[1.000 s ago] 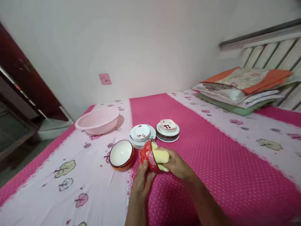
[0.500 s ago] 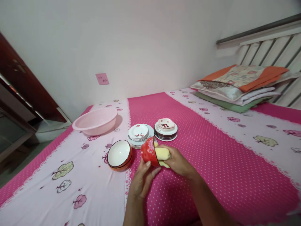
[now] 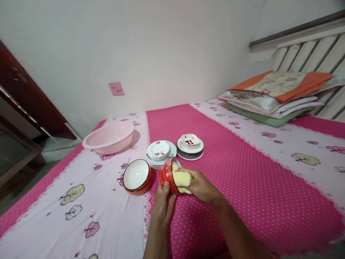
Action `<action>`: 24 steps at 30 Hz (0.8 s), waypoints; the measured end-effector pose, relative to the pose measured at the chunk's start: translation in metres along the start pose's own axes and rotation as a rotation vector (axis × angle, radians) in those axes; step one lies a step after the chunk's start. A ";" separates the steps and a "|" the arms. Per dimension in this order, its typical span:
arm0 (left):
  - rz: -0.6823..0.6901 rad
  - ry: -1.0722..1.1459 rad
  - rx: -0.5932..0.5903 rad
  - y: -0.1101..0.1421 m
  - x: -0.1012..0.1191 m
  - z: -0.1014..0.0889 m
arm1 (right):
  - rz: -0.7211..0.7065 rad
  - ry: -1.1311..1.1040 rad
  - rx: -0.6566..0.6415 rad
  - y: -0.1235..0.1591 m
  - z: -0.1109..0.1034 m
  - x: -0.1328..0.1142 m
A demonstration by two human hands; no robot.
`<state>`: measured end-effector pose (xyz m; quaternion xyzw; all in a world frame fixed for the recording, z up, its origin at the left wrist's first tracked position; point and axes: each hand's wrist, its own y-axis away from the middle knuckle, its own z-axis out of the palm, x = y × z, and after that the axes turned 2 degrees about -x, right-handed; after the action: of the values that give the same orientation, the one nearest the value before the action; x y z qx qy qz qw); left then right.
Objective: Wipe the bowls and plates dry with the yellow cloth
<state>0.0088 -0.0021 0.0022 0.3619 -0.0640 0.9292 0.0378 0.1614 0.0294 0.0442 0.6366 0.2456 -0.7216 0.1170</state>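
Cradling the tilted red bowl (image 3: 166,175) over the bedspread (image 3: 256,187), just right of the stacked bowls (image 3: 137,176) and in front of the white plates (image 3: 157,148), the left hand (image 3: 162,204) has its grip on the outside while the right hand (image 3: 201,185) clasps a yellow cloth (image 3: 181,178) partly inside the bowl.

Soft, diffuse indoor light, dimmer toward the edges
The pale wall (image 3: 172,54) is gently lit and greys toward the upper right, while the doorway (image 3: 16,135) at far left sinks into murk. A faint shadow right of the pink basin (image 3: 109,138) suggests light from the left; darker shade pools on the bedspread (image 3: 198,233) between the forearms (image 3: 235,223). The white-lined bowl (image 3: 136,174) catches a bright patch. Mid-frame looks fairly sharp, the lower right corner smears, and wide-angle stretch slants the door (image 3: 35,86).
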 end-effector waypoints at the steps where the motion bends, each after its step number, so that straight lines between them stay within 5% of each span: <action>1: -0.002 0.013 0.004 -0.001 -0.001 0.000 | -0.012 0.031 -0.016 0.001 0.000 -0.003; 8: -0.161 0.082 0.074 -0.004 -0.003 0.009 | -0.069 0.165 -0.087 0.006 -0.005 -0.018; 14: -0.141 0.056 -0.058 0.004 0.004 0.007 | -0.018 -0.002 0.030 0.007 -0.014 -0.012; 24: -0.063 0.110 0.032 0.000 -0.004 0.007 | 0.008 -0.138 0.071 0.003 -0.004 -0.002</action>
<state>0.0161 -0.0027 0.0049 0.3126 -0.0354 0.9470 0.0644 0.1670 0.0286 0.0449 0.5902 0.2086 -0.7715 0.1136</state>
